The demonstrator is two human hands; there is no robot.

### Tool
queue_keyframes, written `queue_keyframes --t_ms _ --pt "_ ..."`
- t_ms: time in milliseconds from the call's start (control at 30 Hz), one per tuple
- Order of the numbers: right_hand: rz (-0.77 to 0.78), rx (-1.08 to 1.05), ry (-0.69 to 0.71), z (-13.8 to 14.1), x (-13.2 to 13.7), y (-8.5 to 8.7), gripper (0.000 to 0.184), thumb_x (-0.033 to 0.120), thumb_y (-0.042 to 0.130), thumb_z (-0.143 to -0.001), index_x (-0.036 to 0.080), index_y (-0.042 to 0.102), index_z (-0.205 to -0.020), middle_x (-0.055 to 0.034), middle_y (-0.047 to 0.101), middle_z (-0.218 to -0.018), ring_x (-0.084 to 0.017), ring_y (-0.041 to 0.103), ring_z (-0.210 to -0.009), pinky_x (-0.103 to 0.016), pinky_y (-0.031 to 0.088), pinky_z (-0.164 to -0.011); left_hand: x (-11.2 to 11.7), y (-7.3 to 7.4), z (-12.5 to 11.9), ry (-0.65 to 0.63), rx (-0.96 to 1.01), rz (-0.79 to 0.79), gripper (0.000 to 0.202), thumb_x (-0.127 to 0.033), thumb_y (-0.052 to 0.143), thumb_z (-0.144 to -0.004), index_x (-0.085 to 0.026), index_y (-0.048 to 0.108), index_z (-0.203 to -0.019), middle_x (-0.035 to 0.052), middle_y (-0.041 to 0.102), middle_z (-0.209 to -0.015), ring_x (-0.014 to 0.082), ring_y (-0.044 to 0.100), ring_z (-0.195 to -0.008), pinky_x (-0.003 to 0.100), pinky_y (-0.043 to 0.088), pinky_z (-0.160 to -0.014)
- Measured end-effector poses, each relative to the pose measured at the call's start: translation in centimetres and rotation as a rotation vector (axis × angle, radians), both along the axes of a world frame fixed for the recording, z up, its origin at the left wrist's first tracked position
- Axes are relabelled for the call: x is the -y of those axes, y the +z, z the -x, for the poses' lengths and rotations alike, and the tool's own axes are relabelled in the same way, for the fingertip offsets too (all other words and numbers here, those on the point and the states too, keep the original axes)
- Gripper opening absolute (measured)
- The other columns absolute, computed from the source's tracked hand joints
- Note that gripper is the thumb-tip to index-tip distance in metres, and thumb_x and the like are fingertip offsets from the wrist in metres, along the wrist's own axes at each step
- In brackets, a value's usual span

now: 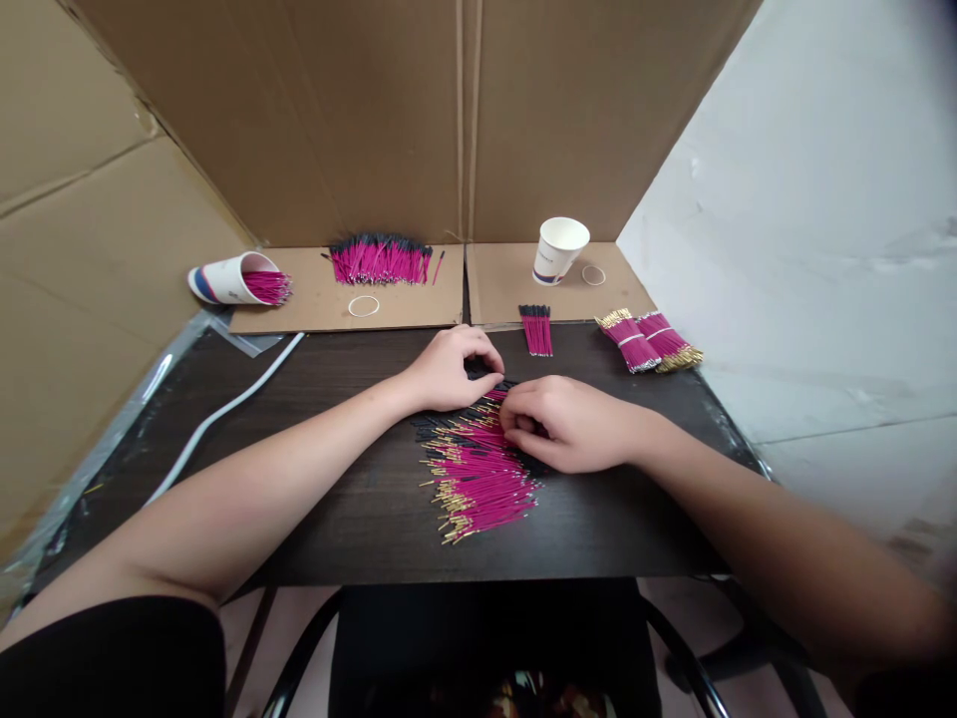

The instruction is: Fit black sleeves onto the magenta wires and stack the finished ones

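A pile of thin magenta wires (489,494) with gold and silver tips lies on the dark table, with black sleeves mixed in along its upper part. My left hand (456,369) is at the pile's far end, thumb and fingers curled together over black-sleeved pieces; what is between the fingertips is hidden. Close beside it, my right hand (564,424) touches the pile's right side with closed, bent fingers. Its fingertips are turned inward, so I cannot make out what they grip. A small row of black-capped magenta wires (536,331) lies beyond my right hand.
On cardboard at the back are a heap of black-capped wires (381,261), a tipped paper cup (228,280) holding wires, an upright paper cup (559,249) and two rubber bands (364,297). Two banded wire bundles (635,344) lie right; a white cable (224,409) runs left. Cardboard walls (336,120) stand behind.
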State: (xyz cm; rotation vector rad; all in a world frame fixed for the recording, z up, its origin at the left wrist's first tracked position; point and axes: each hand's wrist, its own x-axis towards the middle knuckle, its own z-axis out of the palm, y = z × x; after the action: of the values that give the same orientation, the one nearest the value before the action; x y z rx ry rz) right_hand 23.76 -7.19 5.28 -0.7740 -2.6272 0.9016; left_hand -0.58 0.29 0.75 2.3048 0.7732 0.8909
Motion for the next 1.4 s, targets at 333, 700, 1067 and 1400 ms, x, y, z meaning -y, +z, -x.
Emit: queue_keyframes --t_ms 333,700,1067,1400 --pt "0.021 -0.29 -0.271 -1.2 -1.4 1.0 0.008 0.025 0.06 -0.11 0.021 0.067 -0.107 -0.0049 0.071 -0.094 -0.02 0.059 -0.075 -0.036 0.046 -0.069 -0.2 0.0 0.1 0.003 -0.064 0.06 0.01 -0.011 0.084 -0.096 -0.021 0.082 -0.097 0.0075 0.075 -0.109 0.0282 0.072 -0.106 0.047 0.057 -0.103" --pt "0.084 -0.222 -0.481 -2.0 -3.5 -1.1 0.023 0.033 0.056 -0.111 0.019 0.072 -0.101 -0.009 0.079 -0.097 -0.026 0.072 -0.088 -0.041 0.055 -0.083 -0.1 -0.3 -0.1 0.016 -0.115 0.054 0.008 -0.013 0.08 -0.101 -0.02 0.077 -0.098 0.0099 0.066 -0.122 0.0302 0.069 -0.115 0.05 0.055 -0.11" --pt "0.223 -0.156 -0.403 -1.8 -3.4 -1.2 0.024 0.029 0.054 -0.112 0.018 0.072 -0.103 -0.0038 0.071 -0.081 -0.02 0.067 -0.071 -0.034 0.05 -0.073 -0.2 -0.7 0.0 0.004 -0.08 0.018 0.011 -0.015 0.084 -0.101 -0.019 0.075 -0.097 0.0094 0.065 -0.117 0.0297 0.068 -0.11 0.048 0.056 -0.104" --pt "0.251 -0.168 -0.31 -1.8 -3.4 -1.8 0.023 0.032 0.057 -0.11 0.018 0.073 -0.102 -0.003 0.071 -0.08 -0.019 0.066 -0.07 -0.034 0.049 -0.071 -0.6 -0.6 0.0 0.002 -0.113 0.052 0.011 -0.016 0.081 -0.105 -0.02 0.077 -0.096 0.0106 0.069 -0.123 0.0315 0.068 -0.121 0.052 0.052 -0.114"
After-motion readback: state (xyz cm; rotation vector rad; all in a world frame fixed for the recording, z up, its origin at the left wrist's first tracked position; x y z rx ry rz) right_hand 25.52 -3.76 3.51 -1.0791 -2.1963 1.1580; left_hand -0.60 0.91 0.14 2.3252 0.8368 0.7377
